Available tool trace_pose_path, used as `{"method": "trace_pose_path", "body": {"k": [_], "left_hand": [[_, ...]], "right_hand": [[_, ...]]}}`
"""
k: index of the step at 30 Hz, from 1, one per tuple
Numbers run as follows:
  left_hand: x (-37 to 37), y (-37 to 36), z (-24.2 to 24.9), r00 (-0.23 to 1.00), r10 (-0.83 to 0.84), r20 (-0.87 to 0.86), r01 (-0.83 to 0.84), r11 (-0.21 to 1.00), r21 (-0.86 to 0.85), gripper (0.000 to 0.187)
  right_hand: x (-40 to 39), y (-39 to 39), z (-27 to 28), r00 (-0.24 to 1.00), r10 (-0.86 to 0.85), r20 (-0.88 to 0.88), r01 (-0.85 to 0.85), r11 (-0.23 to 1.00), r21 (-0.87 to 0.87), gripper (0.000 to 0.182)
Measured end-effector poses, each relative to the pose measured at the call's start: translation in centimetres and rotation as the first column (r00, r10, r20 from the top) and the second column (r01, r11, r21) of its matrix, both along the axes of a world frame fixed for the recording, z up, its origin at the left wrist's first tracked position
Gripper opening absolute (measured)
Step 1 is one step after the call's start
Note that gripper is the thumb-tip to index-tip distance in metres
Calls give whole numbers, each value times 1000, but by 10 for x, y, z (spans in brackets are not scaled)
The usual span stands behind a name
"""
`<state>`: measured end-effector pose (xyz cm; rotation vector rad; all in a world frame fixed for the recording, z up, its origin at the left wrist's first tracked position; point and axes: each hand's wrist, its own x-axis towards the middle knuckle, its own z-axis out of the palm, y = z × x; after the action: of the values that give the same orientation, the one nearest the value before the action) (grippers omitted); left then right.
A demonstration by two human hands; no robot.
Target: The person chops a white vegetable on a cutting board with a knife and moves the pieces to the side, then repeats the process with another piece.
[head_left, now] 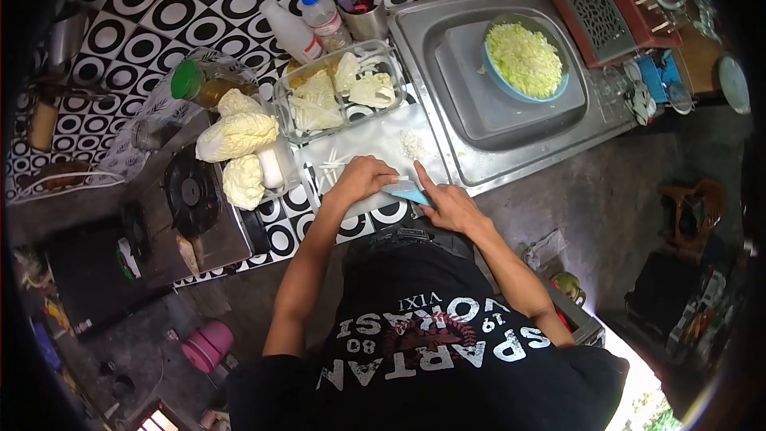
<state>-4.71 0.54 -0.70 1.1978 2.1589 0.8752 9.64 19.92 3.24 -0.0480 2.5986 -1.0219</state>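
My right hand (451, 206) is closed around the blue handle of a knife (404, 189), its index finger stretched out forward. Close to the blade, my left hand (366, 178) has its fingers curled down onto the cutting board (375, 141); what they press on is hidden. A small heap of finely chopped white pieces (412, 144) lies just beyond the knife. To the left of my left hand are pale white strips (330, 166), loose on the board. Behind the board, a clear divided container (281, 104) holds cut pale cabbage pieces.
Whole napa cabbages (238, 137) and a white radish-like piece (270, 168) sit at the left, near a stove burner (191, 190). In the sink (447, 124) stands a blue bowl (488, 72) of shredded cabbage. Bottles (325, 22) and a metal utensil cup (368, 25) stand behind.
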Motion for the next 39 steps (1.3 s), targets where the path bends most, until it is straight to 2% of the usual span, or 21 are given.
{"method": "trace_pose_path", "body": {"k": [2, 4, 6, 8, 9, 13, 15, 16, 18, 19, 21, 24, 26, 27, 28, 30, 32, 35, 39], "left_hand": [[-2, -12, -1, 996, 63, 59, -66, 997, 50, 22], [-6, -28, 1, 938, 313, 150, -317, 949, -1, 21], [-11, -45, -4, 910, 407, 81, -408, 913, -1, 21], [-13, -62, -11, 841, 527, -124, -525, 850, 57, 16], [-12, -68, -14, 821, 537, -196, -535, 842, 66, 15], [0, -78, -24, 732, 638, -239, -629, 768, 122, 15], [6, -78, -26, 667, 677, -311, -648, 733, 207, 13], [9, -77, -26, 669, 678, -306, -647, 733, 209, 13], [12, -75, -26, 643, 703, -303, -667, 709, 230, 13], [13, -74, -25, 649, 699, -301, -662, 713, 231, 13], [16, -69, -25, 624, 731, -276, -694, 681, 235, 11], [24, -55, -30, 720, 649, -248, -594, 760, 265, 12], [30, -40, -33, 756, 613, -230, -555, 786, 271, 12], [34, -33, -33, 800, 569, -189, -525, 818, 237, 13], [37, -26, -34, 841, 521, -145, -490, 848, 203, 13], [41, -15, -39, 861, 502, -83, -483, 857, 178, 13], [42, -8, -41, 867, 486, -111, -477, 873, 100, 11], [43, -5, -44, 844, 508, -171, -495, 862, 112, 9], [46, -7, -48, 833, 505, -227, -490, 863, 124, 8]], "right_hand": [[-9, 2, 5, 999, 40, 20, -40, 999, 6, 90], [-17, 5, 7, 996, 79, 40, -80, 997, 14, 89], [-20, 7, 5, 994, 107, 39, -107, 994, 4, 84], [-19, 9, -5, 991, 128, 32, -127, 992, -12, 80], [-19, 9, -10, 991, 133, 25, -132, 991, -29, 77], [-7, 10, -23, 991, 119, 63, -113, 989, -94, 69], [2, 11, -25, 997, 7, 79, 8, 982, -191, 58], [6, 11, -27, 997, 5, 82, 10, 982, -187, 58], [13, 13, -31, 991, -120, 55, 131, 950, -282, 48], [13, 15, -30, 988, -123, 98, 146, 949, -281, 42], [17, 13, -41, 985, -158, 64, 170, 946, -278, 41], [22, 7, -44, 971, -235, 49, 239, 936, -258, 38], [21, 1, -41, 913, -375, 160, 403, 888, -220, 38], [23, -4, -46, 921, -381, 86, 390, 884, -256, 40], [25, -9, -51, 917, -390, 90, 400, 881, -253, 40], [28, -17, -58, 925, -376, -55, 341, 887, -312, 41], [29, -24, -59, 927, -375, -27, 349, 886, -305, 44], [27, -30, -47, 942, -323, -89, 296, 927, -229, 55], [31, -36, -35, 953, -292, -76, 275, 944, -180, 60]]}}
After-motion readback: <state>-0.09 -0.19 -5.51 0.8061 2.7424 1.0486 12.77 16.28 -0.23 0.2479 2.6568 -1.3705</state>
